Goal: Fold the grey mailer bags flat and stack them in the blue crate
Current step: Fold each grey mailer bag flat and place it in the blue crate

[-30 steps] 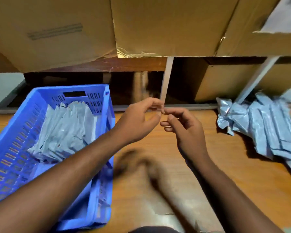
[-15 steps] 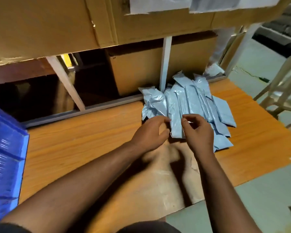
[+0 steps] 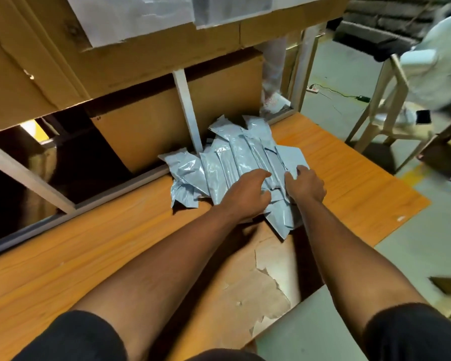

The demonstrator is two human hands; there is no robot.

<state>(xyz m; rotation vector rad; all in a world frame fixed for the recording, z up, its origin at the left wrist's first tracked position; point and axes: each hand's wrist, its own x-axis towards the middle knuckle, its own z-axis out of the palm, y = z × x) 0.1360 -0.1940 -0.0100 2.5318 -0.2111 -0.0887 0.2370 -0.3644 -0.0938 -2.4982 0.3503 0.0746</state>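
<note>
Nearest you, both forearms run out from your dark sleeves across the wooden table (image 3: 94, 251), its veneer peeling at the near edge, and they converge on one spot. Your left hand (image 3: 245, 194) lies palm-down on the near part of the heap, fingers curled over a bag's edge; whether it truly pinches plastic or only presses on it is hard to tell. Your right hand (image 3: 306, 185) sits just beside it, on the heap's right flank, fingers bent down into the folds — a grip, by the look of it, though the fingertips are buried.

The pile of grey mailer bags (image 3: 235, 157) lies straight ahead of both hands and under them. Its bags are long strips lying side by side, their long axes running away from you toward the white shelf post (image 3: 186, 108). A crumpled bag (image 3: 185, 175) sticks out to the left, nearer your left hand.

So the pull comes toward you, along the strips' length — your hands are about equally near, the right set a touch farther in. The blue crate is not in view; I judge the carry will need a turn away from this heap. Beyond stand cardboard boxes (image 3: 146, 118) on the shelf.
</note>
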